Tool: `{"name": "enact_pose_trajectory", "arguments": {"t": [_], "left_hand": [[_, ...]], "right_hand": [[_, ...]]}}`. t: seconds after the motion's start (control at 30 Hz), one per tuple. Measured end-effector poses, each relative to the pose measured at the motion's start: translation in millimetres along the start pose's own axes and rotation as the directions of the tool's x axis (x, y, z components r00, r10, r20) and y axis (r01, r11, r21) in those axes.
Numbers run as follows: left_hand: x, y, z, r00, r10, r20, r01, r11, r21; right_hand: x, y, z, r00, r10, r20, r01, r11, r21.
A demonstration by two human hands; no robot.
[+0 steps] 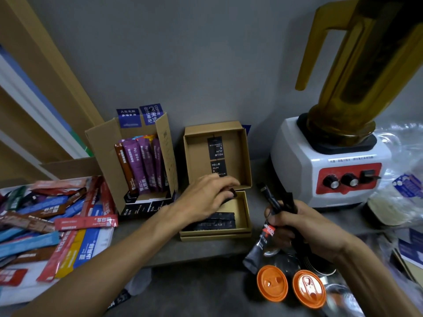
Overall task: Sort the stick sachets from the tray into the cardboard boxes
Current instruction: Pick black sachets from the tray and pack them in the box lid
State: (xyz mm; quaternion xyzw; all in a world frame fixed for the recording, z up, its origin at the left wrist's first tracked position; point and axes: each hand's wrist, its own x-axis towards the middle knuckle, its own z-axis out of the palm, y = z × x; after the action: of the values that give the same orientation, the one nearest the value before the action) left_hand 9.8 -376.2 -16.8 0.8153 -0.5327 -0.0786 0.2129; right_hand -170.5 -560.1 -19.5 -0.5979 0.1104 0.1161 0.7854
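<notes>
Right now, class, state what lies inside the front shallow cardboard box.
Black stick sachets lie flat in the shallow cardboard box. The left grip, pinching one more, covers its rear left, so the full count is hidden.

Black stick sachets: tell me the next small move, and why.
Probably the left hand should lay the black sachet it pinches flat into the shallow tan cardboard box and let go: it hovers over that box, matching black sachets already lie there, and the right hand grips a bundle of black sachets waiting.
</notes>
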Motion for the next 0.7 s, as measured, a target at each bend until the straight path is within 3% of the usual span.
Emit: {"name": "enact_pose_trajectory", "arguments": {"t": [0.13, 0.27, 0.4, 0.6, 0.7], "left_hand": [[-4.4, 0.5, 0.2, 0.976, 0.197, -0.098, -0.157, 0.937, 0.311], [-15.0, 2.7, 7.4, 0.997, 0.018, 0.076, -0.022, 0.998, 0.053], [-32.4, -10.5, 2.0, 0.993, -0.077, 0.093, 0.078, 0.997, 0.002], [-34.8, -13.7, 1.7, 0.991, -0.031, 0.134, -0.023, 0.922, 0.387], [-34.3, -11.5, 2.8, 0.989, -0.046, 0.138, -0.020, 0.898, 0.439]], "right_hand": [[-5.8, 3.8, 1.6, 1.000, -0.009, -0.028, 0.009, 1.000, 0.009], [-7.5, 5.8, 2.6, 0.999, -0.005, -0.054, 0.006, 0.999, 0.034], [-8.6, 6.0, 0.4, 0.995, 0.002, -0.099, 0.004, 0.998, 0.055], [-3.4, 7.1, 4.0, 0.993, 0.012, -0.120, -0.006, 0.998, 0.056], [-1.7, 5.9, 8.2, 0.991, 0.014, -0.133, -0.005, 0.998, 0.066]]}}
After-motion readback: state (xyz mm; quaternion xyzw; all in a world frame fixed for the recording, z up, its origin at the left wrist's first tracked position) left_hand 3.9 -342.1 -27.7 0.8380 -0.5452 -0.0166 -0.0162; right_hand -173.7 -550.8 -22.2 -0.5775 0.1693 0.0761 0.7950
